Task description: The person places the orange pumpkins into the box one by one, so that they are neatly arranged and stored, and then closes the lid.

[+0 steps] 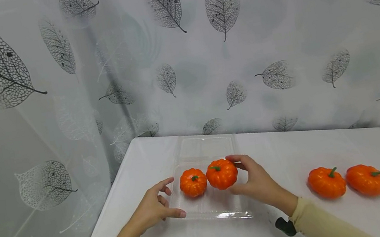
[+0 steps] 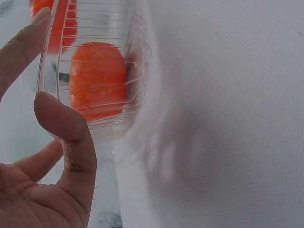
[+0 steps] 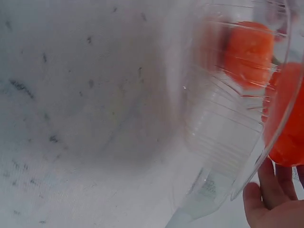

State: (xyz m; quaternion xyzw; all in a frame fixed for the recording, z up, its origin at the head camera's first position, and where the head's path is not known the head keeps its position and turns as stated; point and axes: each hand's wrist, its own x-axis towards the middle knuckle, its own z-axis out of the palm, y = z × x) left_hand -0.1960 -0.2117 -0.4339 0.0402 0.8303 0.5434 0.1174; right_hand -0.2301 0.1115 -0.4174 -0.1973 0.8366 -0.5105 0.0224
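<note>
A clear plastic container (image 1: 201, 206) lies with its lid (image 1: 206, 146) folded back. Inside it at the left sits an orange pumpkin (image 1: 193, 183), seen through the clear wall in the left wrist view (image 2: 97, 80). My right hand (image 1: 257, 184) holds a second pumpkin (image 1: 222, 174) between thumb and fingers over the container's right part; that pumpkin (image 3: 287, 118) also shows in the right wrist view, near my fingers (image 3: 273, 190). My left hand (image 1: 149, 211) is at the container's left edge, thumb and fingers spread apart, the thumb (image 2: 64, 118) against the rim.
Two more orange pumpkins (image 1: 326, 183) (image 1: 367, 180) rest side by side on the white table (image 1: 278, 150), to the right of my right forearm. A leaf-patterned curtain (image 1: 196, 67) hangs behind the table and along its left side.
</note>
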